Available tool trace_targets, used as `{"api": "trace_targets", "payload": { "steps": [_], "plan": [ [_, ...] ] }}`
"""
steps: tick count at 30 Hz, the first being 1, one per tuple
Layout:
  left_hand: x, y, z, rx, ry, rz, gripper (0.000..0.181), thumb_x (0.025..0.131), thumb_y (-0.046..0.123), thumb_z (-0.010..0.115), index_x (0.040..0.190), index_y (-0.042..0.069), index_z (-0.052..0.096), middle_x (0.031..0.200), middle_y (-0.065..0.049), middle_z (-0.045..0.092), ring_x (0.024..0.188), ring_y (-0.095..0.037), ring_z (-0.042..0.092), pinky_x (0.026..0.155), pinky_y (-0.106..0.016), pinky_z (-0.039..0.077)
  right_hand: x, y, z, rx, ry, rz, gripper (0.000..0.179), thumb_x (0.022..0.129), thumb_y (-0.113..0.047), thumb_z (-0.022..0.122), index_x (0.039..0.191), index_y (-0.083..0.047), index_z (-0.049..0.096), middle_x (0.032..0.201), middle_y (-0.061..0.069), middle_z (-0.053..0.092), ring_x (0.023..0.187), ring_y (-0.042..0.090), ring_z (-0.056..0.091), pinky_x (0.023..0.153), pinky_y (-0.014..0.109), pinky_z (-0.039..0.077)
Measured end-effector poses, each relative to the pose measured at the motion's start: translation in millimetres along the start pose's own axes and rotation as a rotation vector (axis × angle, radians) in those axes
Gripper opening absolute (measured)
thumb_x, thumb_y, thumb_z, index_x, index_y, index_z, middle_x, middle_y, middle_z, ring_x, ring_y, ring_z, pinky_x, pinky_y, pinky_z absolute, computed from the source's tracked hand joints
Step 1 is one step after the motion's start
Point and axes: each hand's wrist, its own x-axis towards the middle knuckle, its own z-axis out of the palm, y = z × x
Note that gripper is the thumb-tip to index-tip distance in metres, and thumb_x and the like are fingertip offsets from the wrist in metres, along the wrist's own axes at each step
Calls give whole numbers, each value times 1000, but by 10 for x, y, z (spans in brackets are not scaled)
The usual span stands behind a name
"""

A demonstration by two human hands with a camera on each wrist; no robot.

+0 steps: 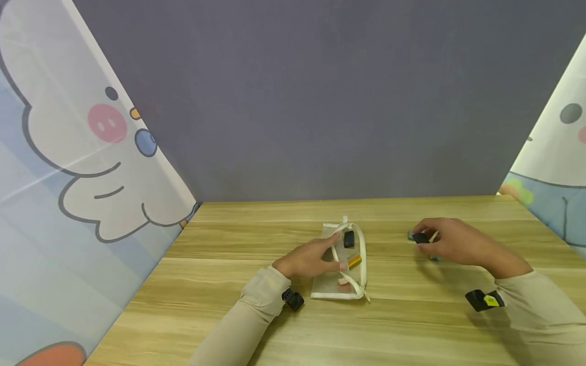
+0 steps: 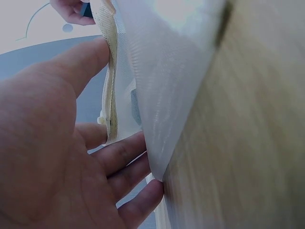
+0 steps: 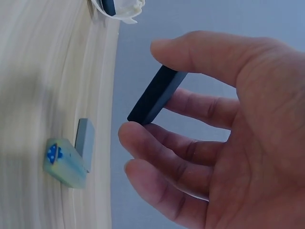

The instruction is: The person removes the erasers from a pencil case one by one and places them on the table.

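A white mesh zip pouch point(image 1: 327, 285) lies on the table with its zip open. My left hand point(image 1: 311, 259) holds its near edge, thumb and forefinger spread along the zip band point(image 2: 112, 71). Through the opening show a black block point(image 1: 349, 239), a yellow-orange block point(image 1: 354, 261) and a small pinkish piece point(image 1: 343, 281). Farther right, above the table, my right hand point(image 1: 450, 241) pinches a black rectangular block point(image 3: 156, 95) between thumb and fingers. Below it on the table are a grey block point(image 3: 85, 143) and a pale teal block with a blue patch point(image 3: 66, 164), side by side.
The wooden table point(image 1: 206, 284) meets a grey upright panel point(image 1: 320, 101) at the back. Cartoon-printed curtains point(image 1: 59, 213) hang at both sides. Each wrist wears a small black camera point(image 1: 293, 300).
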Motion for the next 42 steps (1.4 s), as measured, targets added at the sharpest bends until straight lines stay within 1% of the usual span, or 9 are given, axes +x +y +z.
{"api": "trace_targets", "payload": {
  "steps": [8, 14, 18, 21, 27, 30, 34, 37, 42],
  "plan": [
    [6, 10, -12, 4, -2, -8, 89, 96, 62, 55, 163, 20, 13, 161, -3, 31, 144, -18, 34, 114, -39, 34, -26, 58, -73, -35, 19, 17, 43, 90, -33, 77, 119, -4, 66, 98, -1, 68, 83, 12, 61, 66, 31, 49],
    [-7, 13, -15, -6, -3, -6, 89, 96, 62, 55, 163, 20, 13, 161, -2, 30, 145, -18, 33, 114, -40, 34, -57, 103, -133, -41, 13, 33, 44, 90, -32, 77, 120, -2, 65, 99, 0, 68, 83, 14, 62, 66, 33, 50],
    [6, -2, -4, -4, 5, 9, 89, 97, 62, 55, 163, 19, 13, 161, -1, 30, 144, -18, 33, 114, -39, 34, -75, 153, -187, -56, 16, 35, 42, 90, -29, 77, 120, -2, 65, 100, 1, 68, 85, 17, 63, 68, 35, 51],
    [4, -3, -7, -10, 4, 9, 89, 97, 62, 55, 163, 19, 14, 161, -1, 30, 144, -18, 33, 113, -39, 34, -82, 196, -212, -58, 12, 36, 40, 91, -28, 77, 120, -2, 65, 101, 2, 68, 87, 19, 63, 69, 37, 51],
    [-16, 1, -16, -23, 8, -13, 88, 96, 63, 55, 163, 22, 15, 160, 0, 31, 144, -18, 35, 112, -41, 37, -93, 270, -222, -79, 17, 32, 39, 89, -26, 78, 117, -1, 66, 99, 3, 68, 88, 22, 64, 70, 39, 51],
    [-8, -2, -15, -32, 13, 0, 87, 96, 62, 55, 162, 21, 17, 161, 1, 31, 144, -18, 35, 112, -40, 37, -98, 315, -239, -100, 17, 46, 39, 88, -25, 79, 116, -1, 66, 100, 4, 68, 89, 25, 65, 71, 41, 52],
    [7, -11, -11, -34, 21, 25, 86, 97, 60, 56, 162, 18, 18, 161, 1, 29, 144, -17, 35, 112, -38, 36, -106, 370, -260, -101, -3, 76, 40, 88, -26, 78, 116, 0, 65, 101, 8, 68, 91, 29, 65, 73, 45, 52],
    [2, -9, -16, -35, 13, 25, 86, 97, 59, 56, 162, 18, 17, 161, 0, 29, 144, -17, 34, 113, -38, 35, -114, 398, -252, -90, -17, 88, 41, 89, -27, 78, 116, 0, 65, 101, 9, 68, 91, 29, 64, 73, 46, 52],
    [-4, -16, -18, -42, 1, 12, 86, 97, 60, 55, 162, 19, 17, 161, 0, 30, 144, -17, 33, 113, -39, 35, -129, 429, -231, -103, -7, 85, 40, 88, -27, 78, 114, 0, 66, 99, 6, 68, 91, 28, 65, 74, 44, 51]
  ]
}}
